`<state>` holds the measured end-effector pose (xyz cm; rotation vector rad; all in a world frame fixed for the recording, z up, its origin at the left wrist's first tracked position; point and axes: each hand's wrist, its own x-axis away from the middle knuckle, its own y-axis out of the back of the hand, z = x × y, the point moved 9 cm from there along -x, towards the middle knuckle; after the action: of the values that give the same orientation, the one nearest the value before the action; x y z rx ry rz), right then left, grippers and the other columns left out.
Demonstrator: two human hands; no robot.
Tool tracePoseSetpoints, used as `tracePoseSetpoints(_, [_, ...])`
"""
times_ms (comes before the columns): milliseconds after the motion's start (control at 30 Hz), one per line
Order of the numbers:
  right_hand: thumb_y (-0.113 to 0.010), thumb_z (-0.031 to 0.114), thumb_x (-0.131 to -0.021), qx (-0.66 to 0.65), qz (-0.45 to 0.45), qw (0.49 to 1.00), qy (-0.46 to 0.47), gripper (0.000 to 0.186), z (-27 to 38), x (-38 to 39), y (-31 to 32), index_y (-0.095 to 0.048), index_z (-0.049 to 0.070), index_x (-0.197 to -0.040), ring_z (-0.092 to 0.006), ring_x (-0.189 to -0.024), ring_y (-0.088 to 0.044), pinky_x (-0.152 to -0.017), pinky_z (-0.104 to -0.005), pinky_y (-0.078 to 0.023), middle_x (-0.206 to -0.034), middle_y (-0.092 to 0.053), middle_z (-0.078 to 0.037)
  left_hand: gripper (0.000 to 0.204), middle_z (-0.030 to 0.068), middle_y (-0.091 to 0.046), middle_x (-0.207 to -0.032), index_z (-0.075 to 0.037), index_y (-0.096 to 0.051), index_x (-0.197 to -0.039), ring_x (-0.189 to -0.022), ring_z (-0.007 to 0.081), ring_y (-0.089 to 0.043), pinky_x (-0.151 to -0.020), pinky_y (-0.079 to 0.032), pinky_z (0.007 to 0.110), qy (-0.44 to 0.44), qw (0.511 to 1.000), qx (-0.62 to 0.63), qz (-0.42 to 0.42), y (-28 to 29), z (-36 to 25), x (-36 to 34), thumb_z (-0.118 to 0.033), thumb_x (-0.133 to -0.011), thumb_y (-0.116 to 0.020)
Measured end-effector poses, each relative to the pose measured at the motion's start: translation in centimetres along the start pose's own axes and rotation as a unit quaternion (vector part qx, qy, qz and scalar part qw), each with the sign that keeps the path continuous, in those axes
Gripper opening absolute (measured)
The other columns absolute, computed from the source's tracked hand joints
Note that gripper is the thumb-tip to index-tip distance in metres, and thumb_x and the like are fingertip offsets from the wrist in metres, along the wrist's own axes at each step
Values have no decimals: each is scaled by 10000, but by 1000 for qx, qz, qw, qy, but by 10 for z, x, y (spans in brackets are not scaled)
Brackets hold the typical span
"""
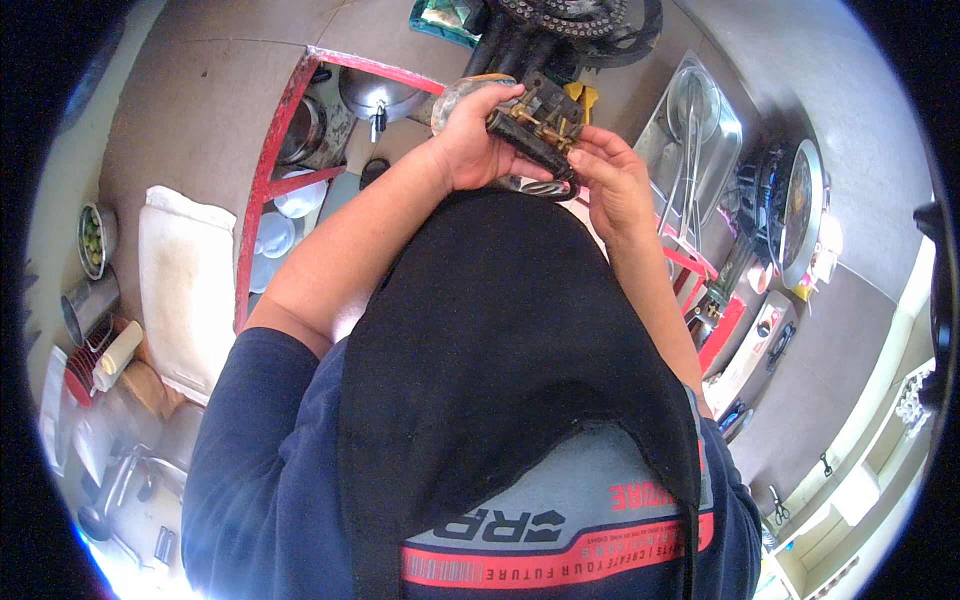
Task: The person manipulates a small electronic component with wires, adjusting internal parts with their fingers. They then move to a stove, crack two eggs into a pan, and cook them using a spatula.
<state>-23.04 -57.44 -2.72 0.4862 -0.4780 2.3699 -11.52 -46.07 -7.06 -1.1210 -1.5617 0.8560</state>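
Observation:
In front of my chest, below a black burner, I hold a dark metal pipe with brass valve fittings point(535, 145). My left hand point(478, 140) wraps round its left part, with the thumb on top and the fingers underneath. At the right end my right hand point(612, 178) has its fingertips pinched together on a brass fitting. What lies under the pipe is partly hidden by my hands. A pale round thing point(455, 103) with an orange edge sits just behind my left hand. A yellow piece point(585, 100) shows beyond the fittings.
Below my hands is a red metal frame point(268, 150) with pans and bowls inside. The black ring burner point(570, 14) lies at the far side. On the right are a steel tray point(738, 135) with ladles and a round lid point(803, 215). A white board point(187, 285) lies left.

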Motion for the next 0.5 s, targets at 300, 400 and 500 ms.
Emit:
tracePoseSetpoints(300, [-827,14,-910,28,32,999,17,451,-3,-3,2,-671,-46,-1329,-227,-1068,-730,-977,-382,-567,-1207,-762,-145,655,227,-713,-1363,-21,-601,-1470,-1161,394,-742,-908,-653,595,9,1000,12,16,1,0,-1,-529,-1072,-488])
tracePoseSetpoints(400, [-829,13,-909,10,33,999,25,437,-6,-5,4,-683,-50,-1316,-234,-1080,-725,-1000,-398,-564,-1214,-757,-149,669,219,-711,-1379,-29,-602,-1475,-1167,391,-740,-905,-653,585,11,1000,16,1,3,3,-3,-546,-1064,-497])
tracePoseSetpoints(500, [-829,11,-907,21,19,999,43,441,-5,-2,3,-683,-52,-1319,-248,-1095,-720,-1021,-412,-561,-1225,-751,-152,679,187,-704,-1417,-71,-602,-1491,-1229,388,-715,-940,-629,622,6,999,10,-30,2,3,0,-576,-1045,-518])
